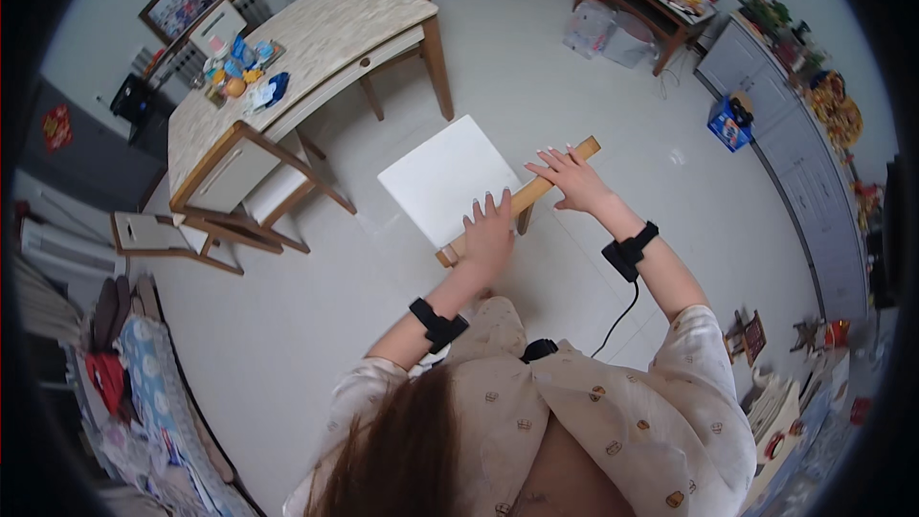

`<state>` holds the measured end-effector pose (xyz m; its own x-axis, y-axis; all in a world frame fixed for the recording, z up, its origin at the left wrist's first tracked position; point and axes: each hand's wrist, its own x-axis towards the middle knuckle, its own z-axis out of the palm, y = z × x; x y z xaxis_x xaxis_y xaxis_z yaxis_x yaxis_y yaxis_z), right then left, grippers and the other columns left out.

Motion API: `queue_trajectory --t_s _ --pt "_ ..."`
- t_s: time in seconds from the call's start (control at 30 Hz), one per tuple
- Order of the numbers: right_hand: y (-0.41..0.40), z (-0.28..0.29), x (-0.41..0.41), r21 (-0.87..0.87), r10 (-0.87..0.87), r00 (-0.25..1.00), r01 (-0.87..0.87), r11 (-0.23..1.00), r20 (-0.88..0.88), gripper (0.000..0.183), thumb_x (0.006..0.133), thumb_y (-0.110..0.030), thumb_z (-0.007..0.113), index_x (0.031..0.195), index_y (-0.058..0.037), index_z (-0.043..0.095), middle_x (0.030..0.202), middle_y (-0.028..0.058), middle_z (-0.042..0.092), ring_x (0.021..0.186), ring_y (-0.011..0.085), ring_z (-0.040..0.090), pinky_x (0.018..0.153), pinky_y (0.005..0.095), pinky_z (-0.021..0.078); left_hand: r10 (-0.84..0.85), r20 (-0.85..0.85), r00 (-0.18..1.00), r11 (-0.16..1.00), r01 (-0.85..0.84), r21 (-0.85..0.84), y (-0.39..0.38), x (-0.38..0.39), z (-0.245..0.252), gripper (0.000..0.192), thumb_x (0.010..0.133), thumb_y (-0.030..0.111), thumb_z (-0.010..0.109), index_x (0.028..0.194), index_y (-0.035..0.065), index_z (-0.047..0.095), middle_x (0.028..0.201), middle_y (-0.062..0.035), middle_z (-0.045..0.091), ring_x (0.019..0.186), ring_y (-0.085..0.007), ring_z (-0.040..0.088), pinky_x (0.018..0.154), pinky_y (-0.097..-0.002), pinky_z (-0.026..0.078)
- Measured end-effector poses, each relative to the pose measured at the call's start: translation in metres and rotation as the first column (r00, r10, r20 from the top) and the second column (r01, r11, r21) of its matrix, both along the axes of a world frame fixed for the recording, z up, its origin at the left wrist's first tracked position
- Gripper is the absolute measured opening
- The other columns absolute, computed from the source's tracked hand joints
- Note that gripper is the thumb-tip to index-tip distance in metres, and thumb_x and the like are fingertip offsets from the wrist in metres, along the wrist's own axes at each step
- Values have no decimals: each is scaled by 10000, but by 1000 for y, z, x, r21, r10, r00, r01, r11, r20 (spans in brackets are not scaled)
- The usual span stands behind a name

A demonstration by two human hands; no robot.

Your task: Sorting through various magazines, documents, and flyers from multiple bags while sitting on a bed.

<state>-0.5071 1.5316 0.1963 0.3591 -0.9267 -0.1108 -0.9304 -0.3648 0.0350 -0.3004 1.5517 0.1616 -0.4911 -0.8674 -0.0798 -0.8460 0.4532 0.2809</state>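
Before me on the floor stands a dining chair with a white seat (452, 176) and a wooden top rail (535, 192) on the side nearest me. Toward the rail's left end lies my left hand (490, 238), palm down, its fingers pointing away over the wood. Farther right, close to the rail's other end, my right hand (572, 179) rests across it with the fingers spread. Neither hand clearly closes around the rail; the undersides of both are hidden. Each forearm wears a black strap with a small box, and a cable hangs from the right one.
A dining table (344, 21) with toys and packets stands ahead on the left, with a wooden chair (237, 172) at its near side. Grey cabinets (782, 136) line the right wall, a blue box (730, 123) beside them. A bed or couch (154, 373) is at lower left.
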Motion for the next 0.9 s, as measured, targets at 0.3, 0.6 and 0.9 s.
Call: queue_trajectory --t_s 0.3,0.6,0.9 --pt "-50 -12 -14 54 305 952 -305 951 -5 882 628 -199 743 1365 -237 260 1394 79 310 1263 274 333 1041 485 257 51 87 995 983 -35 -183 -32 -39 5 709 719 219 634 1331 93 300 1204 -220 480 1073 -379 501 864 -496 430" --pt "-79 -35 -32 128 495 801 -560 819 338 319 643 -154 644 941 -95 546 691 107 608 672 300 610 610 413 478 124 -121 985 945 -80 317 -43 -38 9 483 706 112 577 1176 66 478 810 -203 621 758 -362 600 692 -443 482" --pt "-105 -21 -55 517 399 764 -640 568 507 646 637 -16 588 1240 -186 430 1074 161 542 905 370 568 746 445 471 189 -98 977 950 -157 270 -36 -43 18 549 701 78 589 1225 145 440 1069 -169 576 927 -334 574 754 -428 479"
